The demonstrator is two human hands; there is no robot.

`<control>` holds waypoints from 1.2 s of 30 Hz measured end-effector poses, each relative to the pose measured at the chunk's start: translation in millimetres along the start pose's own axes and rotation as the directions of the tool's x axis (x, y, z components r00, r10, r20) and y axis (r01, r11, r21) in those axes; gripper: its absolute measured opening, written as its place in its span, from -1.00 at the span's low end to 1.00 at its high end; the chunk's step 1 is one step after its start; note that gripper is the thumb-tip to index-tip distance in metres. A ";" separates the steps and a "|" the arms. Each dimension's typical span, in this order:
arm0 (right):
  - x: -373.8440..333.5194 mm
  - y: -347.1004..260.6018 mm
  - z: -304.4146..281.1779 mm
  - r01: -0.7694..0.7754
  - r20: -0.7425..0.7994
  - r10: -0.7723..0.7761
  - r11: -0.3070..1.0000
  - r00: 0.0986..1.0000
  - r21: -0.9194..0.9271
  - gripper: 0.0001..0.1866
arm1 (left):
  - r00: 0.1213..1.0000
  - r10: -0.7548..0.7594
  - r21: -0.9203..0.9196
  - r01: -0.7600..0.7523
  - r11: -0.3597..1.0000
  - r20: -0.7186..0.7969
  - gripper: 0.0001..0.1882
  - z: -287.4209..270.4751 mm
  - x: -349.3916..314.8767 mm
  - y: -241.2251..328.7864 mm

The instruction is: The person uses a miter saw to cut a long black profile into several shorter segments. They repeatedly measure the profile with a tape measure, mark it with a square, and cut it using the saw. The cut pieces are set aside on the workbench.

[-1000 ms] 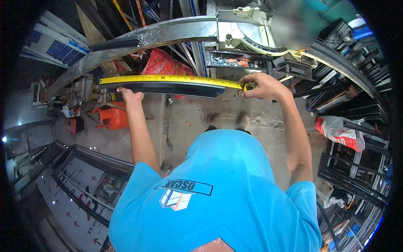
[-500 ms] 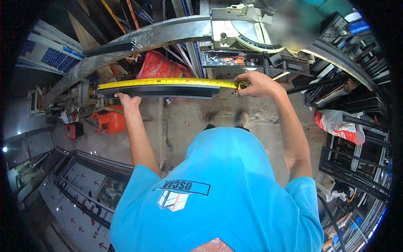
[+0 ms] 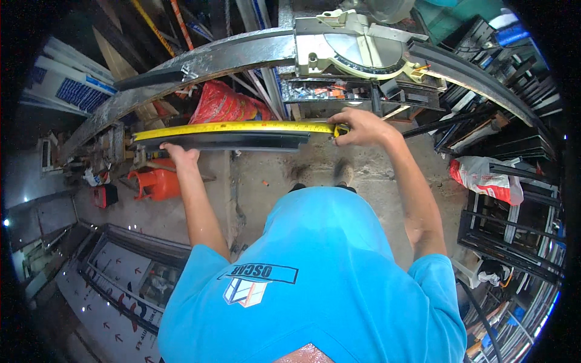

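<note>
A long black profile point(image 3: 242, 143) is held up crosswise in front of me, above the floor. My left hand point(image 3: 183, 158) is closed on it toward its left end, thumb on the near side; the other fingers are mostly hidden beneath. Along the far edge of the profile runs the pulled-out yellow blade of a tape measure point(image 3: 242, 127). My right hand point(image 3: 365, 128) grips the tape measure's case between thumb and fingers, a little beyond the profile's right end. Much of the case is covered by the hand.
Ahead, a mitre saw point(image 3: 363, 51) sits on a long metal bench point(image 3: 242, 51), with another dark profile point(image 3: 148, 80) on its left part. Beneath are a red sack point(image 3: 227, 103) and a tray of small parts point(image 3: 327, 91). An orange gas cylinder point(image 3: 158, 183) stands left; a white-and-red bag point(image 3: 487, 178) lies right.
My view has shifted slightly, so the bench and saw sit farther left. Both hands, with the profile and tape measure, appear a little lower and farther left. Both grips are unchanged.
</note>
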State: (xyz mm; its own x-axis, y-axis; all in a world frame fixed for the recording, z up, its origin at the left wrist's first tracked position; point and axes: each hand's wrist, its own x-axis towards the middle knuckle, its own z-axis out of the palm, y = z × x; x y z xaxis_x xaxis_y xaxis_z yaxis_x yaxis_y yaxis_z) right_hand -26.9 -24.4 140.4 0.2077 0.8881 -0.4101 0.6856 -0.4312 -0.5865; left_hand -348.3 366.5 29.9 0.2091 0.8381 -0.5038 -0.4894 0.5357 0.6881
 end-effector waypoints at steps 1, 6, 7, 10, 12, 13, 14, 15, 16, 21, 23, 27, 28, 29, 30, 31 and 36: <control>0.9 10.1 9.1 0.071 -0.044 -0.069 0.997 0.997 0.043 -0.19 | 0.994 0.101 0.091 -0.096 0.991 -0.050 0.02 5.1 -7.3 -2.9; -5.7 13.8 22.3 0.038 -0.038 -0.029 0.965 0.999 0.260 -0.08 | 0.965 0.260 0.281 -0.242 0.929 -0.025 -0.08 21.8 -40.2 -8.3; -4.9 18.1 27.7 0.059 -0.078 -0.037 0.951 0.996 0.302 -0.07 | 0.949 0.315 0.333 -0.293 0.896 -0.013 -0.05 17.4 -37.7 -11.2; 0.7 32.4 37.6 0.014 -0.159 0.049 0.929 0.986 0.371 -0.09 | 0.937 0.349 0.392 -0.313 0.865 -0.022 -0.01 22.9 -43.0 -15.8; 10.1 40.2 38.0 -0.021 -0.224 0.094 0.952 0.970 0.306 -0.21 | 0.939 0.327 0.361 -0.271 0.892 -0.103 -0.02 31.8 -51.5 -20.1; 17.1 43.1 35.9 -0.043 -0.247 0.107 0.967 0.963 0.252 -0.25 | 0.942 0.323 0.360 -0.271 0.893 -0.090 -0.04 34.4 -56.5 -23.3; 25.4 46.6 34.5 -0.066 -0.269 0.119 0.978 0.956 0.199 -0.29 | 0.945 0.318 0.358 -0.271 0.893 -0.078 -0.06 36.1 -62.0 -26.4; 36.1 53.6 36.9 -0.031 -0.353 0.095 0.983 0.931 0.181 -0.31 | 0.948 0.313 0.359 -0.272 0.893 -0.061 -0.07 39.4 -65.5 -27.9; 47.0 54.6 33.7 -0.058 -0.347 0.098 0.991 0.933 0.124 -0.32 | 0.952 0.306 0.347 -0.276 0.896 -0.033 -0.09 35.5 -63.9 -29.1; 111.3 62.7 34.9 -0.069 -0.399 0.008 0.988 0.917 -0.139 -0.42 | 0.973 0.222 0.313 -0.233 0.921 0.071 -0.14 33.1 -69.1 -48.9; 130.5 65.8 39.9 -0.065 -0.432 -0.064 0.958 0.900 -0.278 -0.53 | 0.979 0.167 0.320 -0.197 0.927 0.120 -0.13 42.0 -80.1 -56.9; 152.8 80.2 61.8 0.020 -0.442 -0.213 0.915 0.871 -0.402 -0.62 | 0.979 0.100 0.281 -0.149 0.948 0.179 -0.12 62.7 -109.0 -66.4; 156.7 84.5 68.1 0.003 -0.462 -0.202 0.919 0.863 -0.395 -0.56 | 0.980 0.090 0.273 -0.137 0.952 0.177 -0.11 69.0 -113.5 -68.4; 157.5 91.4 73.8 0.014 -0.512 -0.210 0.933 0.833 -0.360 -0.56 | 0.981 0.078 0.265 -0.125 0.956 0.179 -0.11 76.5 -117.5 -70.1; 153.3 87.9 73.8 0.032 -0.479 -0.177 0.955 0.860 -0.296 -0.67 | 0.983 0.071 0.252 -0.113 0.961 0.169 -0.10 77.8 -121.2 -72.1; 150.3 86.3 75.6 0.047 -0.524 -0.213 0.949 0.825 -0.311 -0.61 | 0.985 0.065 0.240 -0.103 0.965 0.160 -0.09 79.6 -122.7 -74.8; 110.7 57.0 65.3 0.239 -0.550 -0.192 0.971 0.813 0.014 -0.31 | 0.985 0.015 0.160 -0.043 0.986 0.174 -0.08 89.6 -117.7 -81.2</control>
State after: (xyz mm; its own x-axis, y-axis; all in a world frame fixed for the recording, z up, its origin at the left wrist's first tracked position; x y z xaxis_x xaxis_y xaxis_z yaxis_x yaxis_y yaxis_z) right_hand -10.4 38.9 16.0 0.4208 0.8922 0.1638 0.7057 -0.2086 -0.6771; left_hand -257.4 233.5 80.2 0.3458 0.8512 -0.3949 -0.3563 0.5084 0.7839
